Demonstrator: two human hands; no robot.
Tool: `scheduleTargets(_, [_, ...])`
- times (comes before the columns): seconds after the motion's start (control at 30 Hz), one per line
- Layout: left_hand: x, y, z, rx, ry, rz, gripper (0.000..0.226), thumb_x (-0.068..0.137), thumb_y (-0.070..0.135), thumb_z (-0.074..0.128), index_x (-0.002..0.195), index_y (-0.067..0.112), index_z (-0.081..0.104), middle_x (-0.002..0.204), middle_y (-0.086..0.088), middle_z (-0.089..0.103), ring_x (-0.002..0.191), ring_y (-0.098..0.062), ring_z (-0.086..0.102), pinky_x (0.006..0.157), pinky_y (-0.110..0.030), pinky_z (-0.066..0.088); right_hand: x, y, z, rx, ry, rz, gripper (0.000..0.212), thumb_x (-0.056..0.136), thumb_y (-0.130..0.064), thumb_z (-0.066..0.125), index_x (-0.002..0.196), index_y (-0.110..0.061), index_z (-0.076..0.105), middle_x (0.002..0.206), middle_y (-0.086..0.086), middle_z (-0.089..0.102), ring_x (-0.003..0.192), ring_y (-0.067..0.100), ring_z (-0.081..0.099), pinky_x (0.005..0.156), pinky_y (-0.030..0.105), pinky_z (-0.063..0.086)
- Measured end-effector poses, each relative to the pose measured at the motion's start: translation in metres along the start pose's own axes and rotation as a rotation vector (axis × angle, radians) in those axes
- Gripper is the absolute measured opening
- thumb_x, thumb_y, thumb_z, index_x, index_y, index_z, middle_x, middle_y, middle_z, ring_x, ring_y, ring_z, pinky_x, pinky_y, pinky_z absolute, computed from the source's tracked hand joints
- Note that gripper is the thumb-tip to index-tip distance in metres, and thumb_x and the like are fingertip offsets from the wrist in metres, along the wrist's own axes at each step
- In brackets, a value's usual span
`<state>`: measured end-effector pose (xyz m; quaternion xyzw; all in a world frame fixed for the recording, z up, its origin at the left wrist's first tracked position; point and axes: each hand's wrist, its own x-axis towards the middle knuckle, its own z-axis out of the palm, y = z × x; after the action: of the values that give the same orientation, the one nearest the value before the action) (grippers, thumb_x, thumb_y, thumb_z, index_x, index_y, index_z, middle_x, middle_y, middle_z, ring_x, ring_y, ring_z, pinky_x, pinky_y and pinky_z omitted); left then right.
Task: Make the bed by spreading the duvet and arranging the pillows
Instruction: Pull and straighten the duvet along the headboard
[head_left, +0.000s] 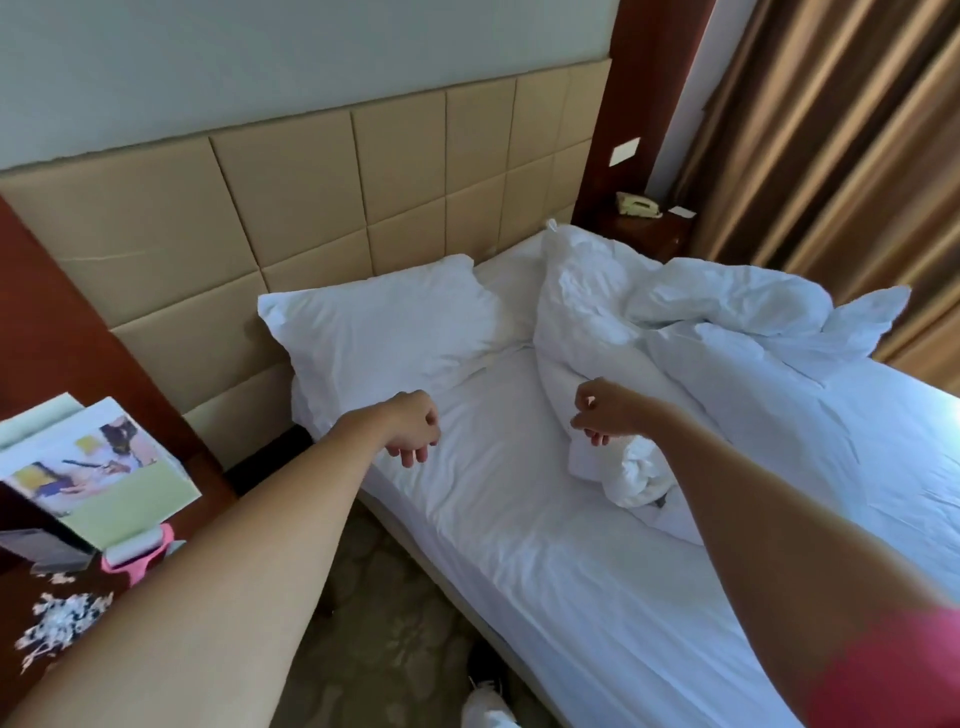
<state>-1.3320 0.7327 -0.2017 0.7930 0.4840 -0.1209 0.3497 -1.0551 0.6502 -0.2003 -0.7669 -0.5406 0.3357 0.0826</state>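
both hands over the bare sheet (519, 519), apart, loosely curled, holding nothing. right hand (605, 410) just beside the bunched duvet (701, 332), heaped along the far side toward the curtain (831, 156). left hand (413, 428) nearer the pillow (379, 327) at the headboard (311, 208). probably a reach to the right next.

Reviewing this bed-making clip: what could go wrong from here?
1. The duvet is bunched toward the far side; pulling one edge may spread it crooked.
2. A small dark item sits in its folds and could get flung or buried.
3. Both hands, left and right, hold nothing.
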Motion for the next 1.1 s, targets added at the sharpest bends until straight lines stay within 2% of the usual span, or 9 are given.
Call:
scheduleTargets(0.23, [0.118, -0.01, -0.083, 0.03, -0.048, -0.046, 0.019, 0.094, 0.012, 0.043, 0.095, 0.009, 0.062, 0.082, -0.005, 0.072, 0.06, -0.016, 0.066, 0.057, -0.023, 0.046, 0.122, -0.008, -0.039, 0.01, -0.083, 0.05, 0.026, 0.094, -0.006, 0.057, 0.074, -0.014, 0.041, 0.065, 0.009, 0.062, 0.057, 0.021, 0.062, 0.061, 0.033, 0.055])
scheduleTargets(0.33, [0.177, -0.01, -0.109, -0.012, -0.004, -0.021, 0.022, 0.092, 0.011, 0.043, 0.097, 0.004, 0.063, 0.079, -0.006, 0.072, 0.056, -0.017, 0.064, 0.055, -0.023, 0.044, 0.174, -0.005, -0.061, 0.041, 0.037, 0.075, 0.025, 0.092, -0.006, 0.056, 0.073, -0.013, 0.042, 0.069, 0.012, 0.062, 0.058, 0.022, 0.062, 0.058, 0.031, 0.053])
scheduleTargets(0.4, [0.21, -0.009, -0.118, -0.005, -0.057, 0.014, 0.023, 0.09, 0.01, 0.042, 0.097, 0.002, 0.063, 0.078, -0.007, 0.072, 0.054, -0.018, 0.063, 0.054, -0.023, 0.042, 0.196, -0.003, -0.065, 0.055, 0.095, 0.117, 0.023, 0.091, -0.005, 0.055, 0.073, -0.013, 0.043, 0.07, 0.012, 0.063, 0.056, 0.022, 0.062, 0.057, 0.03, 0.052])
scheduleTargets(0.53, [0.282, -0.012, -0.132, 0.097, -0.232, 0.072, 0.024, 0.088, 0.01, 0.042, 0.099, 0.001, 0.062, 0.079, -0.008, 0.073, 0.056, -0.02, 0.062, 0.055, -0.022, 0.043, 0.231, 0.004, -0.058, 0.063, -0.042, 0.248, 0.022, 0.093, -0.007, 0.055, 0.076, -0.015, 0.043, 0.071, 0.007, 0.065, 0.059, 0.018, 0.064, 0.057, 0.026, 0.052])
scheduleTargets(0.67, [0.348, -0.004, -0.145, 0.114, -0.236, 0.163, 0.024, 0.09, 0.009, 0.041, 0.098, -0.001, 0.062, 0.079, -0.01, 0.072, 0.056, -0.02, 0.06, 0.054, -0.023, 0.042, 0.251, 0.017, -0.051, 0.184, 0.109, 0.396, 0.024, 0.094, -0.006, 0.055, 0.075, -0.015, 0.042, 0.07, 0.008, 0.061, 0.055, 0.019, 0.061, 0.052, 0.025, 0.049])
scheduleTargets(0.77, [0.375, 0.015, -0.143, 0.186, -0.344, 0.224, 0.018, 0.09, 0.009, 0.043, 0.092, 0.001, 0.06, 0.077, -0.01, 0.071, 0.054, -0.02, 0.06, 0.052, -0.022, 0.04, 0.249, 0.025, -0.047, 0.263, 0.096, 0.499, 0.021, 0.092, -0.008, 0.057, 0.077, -0.015, 0.045, 0.069, 0.008, 0.065, 0.058, 0.022, 0.063, 0.058, 0.031, 0.053])
scheduleTargets(0.87, [0.398, 0.04, -0.13, 0.257, -0.415, 0.29, 0.02, 0.09, 0.009, 0.044, 0.093, 0.0, 0.061, 0.075, -0.008, 0.07, 0.052, -0.018, 0.06, 0.051, -0.022, 0.039, 0.24, 0.043, -0.04, 0.323, 0.169, 0.594, 0.019, 0.091, -0.007, 0.056, 0.076, -0.014, 0.046, 0.067, 0.007, 0.065, 0.055, 0.018, 0.063, 0.054, 0.027, 0.051])
scheduleTargets(0.97, [0.419, 0.066, -0.106, 0.258, -0.434, 0.333, 0.024, 0.09, 0.011, 0.046, 0.096, -0.003, 0.064, 0.075, -0.009, 0.072, 0.051, -0.018, 0.06, 0.053, -0.023, 0.04, 0.231, 0.07, -0.027, 0.298, 0.245, 0.706, 0.017, 0.086, -0.01, 0.057, 0.074, -0.017, 0.048, 0.071, 0.003, 0.063, 0.069, 0.024, 0.063, 0.068, 0.033, 0.053])
scheduleTargets(1.1, [0.436, 0.091, -0.061, 0.254, -0.464, 0.354, 0.024, 0.092, 0.016, 0.046, 0.096, -0.001, 0.063, 0.078, -0.008, 0.073, 0.052, -0.016, 0.062, 0.058, -0.024, 0.044, 0.22, 0.117, -0.004, 0.27, 0.318, 0.843, 0.003, 0.082, -0.017, 0.056, 0.081, -0.02, 0.055, 0.091, 0.003, 0.06, 0.09, 0.027, 0.061, 0.076, 0.035, 0.051])
